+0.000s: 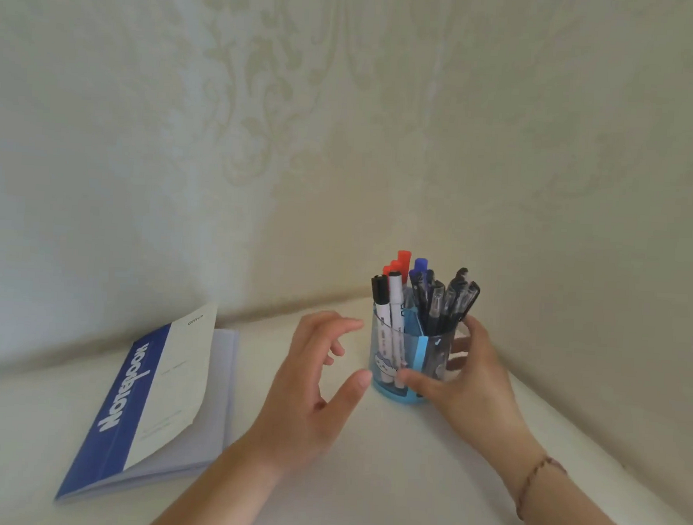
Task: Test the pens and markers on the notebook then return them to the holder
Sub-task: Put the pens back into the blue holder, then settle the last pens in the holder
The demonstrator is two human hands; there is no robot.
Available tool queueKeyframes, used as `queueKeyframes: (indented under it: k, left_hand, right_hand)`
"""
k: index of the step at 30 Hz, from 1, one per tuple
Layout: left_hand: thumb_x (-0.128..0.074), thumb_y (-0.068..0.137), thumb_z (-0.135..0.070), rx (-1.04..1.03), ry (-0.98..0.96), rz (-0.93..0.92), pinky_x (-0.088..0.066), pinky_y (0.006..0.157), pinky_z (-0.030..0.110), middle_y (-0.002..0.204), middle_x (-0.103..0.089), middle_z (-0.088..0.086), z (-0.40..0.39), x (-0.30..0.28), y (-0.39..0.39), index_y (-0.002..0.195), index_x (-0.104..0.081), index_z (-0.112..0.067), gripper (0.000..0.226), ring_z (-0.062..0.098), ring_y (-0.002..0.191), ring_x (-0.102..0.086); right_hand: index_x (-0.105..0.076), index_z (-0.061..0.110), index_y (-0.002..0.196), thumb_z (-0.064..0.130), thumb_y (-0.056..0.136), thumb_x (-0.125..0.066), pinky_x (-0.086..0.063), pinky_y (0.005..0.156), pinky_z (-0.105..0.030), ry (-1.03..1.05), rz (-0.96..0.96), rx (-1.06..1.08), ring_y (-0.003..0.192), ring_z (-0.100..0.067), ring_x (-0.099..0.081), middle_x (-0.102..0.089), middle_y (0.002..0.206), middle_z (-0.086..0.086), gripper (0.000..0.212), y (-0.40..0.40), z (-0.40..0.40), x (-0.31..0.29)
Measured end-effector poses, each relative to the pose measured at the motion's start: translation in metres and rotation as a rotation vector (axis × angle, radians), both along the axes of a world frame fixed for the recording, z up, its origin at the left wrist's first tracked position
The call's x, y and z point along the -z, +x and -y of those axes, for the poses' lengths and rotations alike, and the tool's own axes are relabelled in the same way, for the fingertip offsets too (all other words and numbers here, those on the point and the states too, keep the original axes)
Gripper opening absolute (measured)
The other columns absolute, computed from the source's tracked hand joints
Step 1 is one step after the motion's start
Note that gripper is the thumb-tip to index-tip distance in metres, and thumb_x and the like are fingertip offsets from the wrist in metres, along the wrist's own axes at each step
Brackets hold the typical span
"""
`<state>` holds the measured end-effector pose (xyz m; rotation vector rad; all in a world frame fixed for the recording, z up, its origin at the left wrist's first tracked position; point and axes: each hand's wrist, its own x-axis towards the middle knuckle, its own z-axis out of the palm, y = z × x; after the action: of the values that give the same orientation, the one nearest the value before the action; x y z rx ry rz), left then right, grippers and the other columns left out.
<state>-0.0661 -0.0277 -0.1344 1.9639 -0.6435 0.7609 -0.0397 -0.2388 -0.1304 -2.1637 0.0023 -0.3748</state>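
At the far right of the table (363, 486), the light, top-heavy plastic holder (409, 363), full of pens (444, 298), likely suited a low wall grip; right hand (467, 375) clasped it, left hand (317, 386) spread beside.

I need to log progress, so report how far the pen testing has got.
Done: nothing visible; the blue-and-cream notebook lies shut. In hand: the right hand holds the clear blue plastic holder, still full of pens and markers; the left hand reaches in, open. Left: all testing and returning.
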Motion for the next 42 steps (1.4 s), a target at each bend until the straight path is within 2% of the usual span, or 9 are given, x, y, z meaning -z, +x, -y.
queueKeyframes:
  k: [5,11,17,21,24,27,31,36,42]
  left_hand:
    - [-0.057,0.094,-0.03,0.029,0.198,0.041,-0.044,0.086,0.021,0.115,-0.049,-0.007,-0.002,0.008,-0.001,0.116,-0.06,-0.023,0.024,0.008,0.103,-0.052]
    - [-0.059,0.092,-0.023,0.115,0.576,0.216,-0.047,0.073,0.033,0.112,-0.055,-0.001,0.009,-0.002,-0.012,0.11,-0.064,-0.018,0.019,0.018,0.087,-0.053]
    - [-0.046,0.081,0.003,0.129,0.635,0.313,-0.048,0.073,0.027,0.106,-0.063,0.004,-0.041,-0.069,-0.031,0.104,-0.064,-0.012,0.033,0.022,0.092,-0.059]
    - [-0.04,0.068,0.012,-0.242,0.597,0.179,-0.052,0.083,0.027,0.111,-0.061,-0.012,-0.155,-0.087,-0.024,0.105,-0.06,-0.029,0.058,0.01,0.103,-0.059]
    - [-0.054,0.064,0.01,-0.432,1.023,0.003,-0.054,0.08,0.028,0.117,-0.063,-0.017,-0.223,-0.064,-0.02,0.114,-0.059,-0.038,0.07,0.015,0.105,-0.063]
    - [-0.052,0.079,0.005,-0.384,1.267,-0.199,-0.033,0.11,0.028,0.15,-0.037,-0.022,-0.239,-0.047,-0.024,0.139,-0.042,-0.045,0.079,0.008,0.139,-0.037]
    - [-0.041,0.098,-0.012,-0.377,1.308,-0.367,-0.005,0.118,0.028,0.159,-0.015,-0.021,-0.236,-0.036,-0.035,0.151,-0.022,-0.041,0.063,0.007,0.149,-0.006]
    - [-0.04,0.093,-0.041,-0.326,1.288,-0.119,-0.032,0.105,0.023,0.128,-0.056,-0.023,-0.231,-0.016,-0.042,0.131,-0.048,-0.045,0.04,0.004,0.125,-0.047]
    - [-0.039,0.093,-0.057,-0.181,1.031,-0.087,-0.037,0.098,0.024,0.124,-0.053,-0.021,-0.144,0.001,-0.026,0.126,-0.05,-0.045,0.037,0.006,0.115,-0.049]
  right_hand:
    - [-0.038,0.022,0.134,0.046,0.064,-0.085,-0.049,0.076,-0.025,-0.013,0.028,0.008,0.095,-0.014,-0.063,-0.059,0.115,0.006,0.088,0.03,-0.01,-0.001]
    - [-0.041,0.016,0.131,0.041,0.075,-0.079,-0.054,0.088,-0.04,-0.003,0.02,0.071,0.109,-0.028,-0.062,-0.061,0.127,-0.008,0.072,0.089,-0.018,0.0]
    - [-0.051,0.003,0.127,0.026,0.078,-0.079,-0.046,0.089,-0.033,0.148,-0.017,0.156,0.113,-0.035,-0.058,-0.06,0.127,-0.019,0.061,0.096,-0.022,0.008]
    - [-0.057,0.009,0.116,0.007,0.081,-0.07,-0.041,0.092,-0.033,0.128,0.537,0.227,0.109,-0.029,-0.053,-0.057,0.115,-0.009,0.037,0.037,-0.06,-0.006]
    - [-0.06,0.024,0.112,0.023,0.086,-0.063,-0.043,0.094,-0.026,-0.051,0.759,-0.373,0.107,-0.012,-0.056,-0.061,0.113,0.007,0.026,-0.03,-0.123,-0.023]
    - [-0.051,0.029,0.131,0.053,0.091,-0.05,-0.032,0.11,-0.037,-0.504,0.651,-0.846,0.125,-0.017,-0.049,-0.054,0.137,0.004,0.046,-0.071,-0.177,-0.016]
    - [-0.036,0.027,0.145,0.074,0.088,-0.019,0.001,0.116,-0.056,-0.881,0.238,-0.937,0.138,-0.02,-0.036,-0.047,0.146,0.001,0.076,-0.071,-0.182,-0.003]
    - [-0.037,0.032,0.144,0.086,0.07,-0.003,0.014,0.117,-0.046,-0.966,0.137,-0.876,0.144,-0.008,-0.022,-0.045,0.147,0.011,0.098,-0.05,-0.12,-0.014]
    - [-0.04,0.029,0.144,0.084,0.076,-0.008,-0.004,0.121,-0.045,-1.07,-0.061,-0.476,0.149,-0.017,-0.007,-0.034,0.154,0.011,0.093,-0.01,-0.08,-0.028]
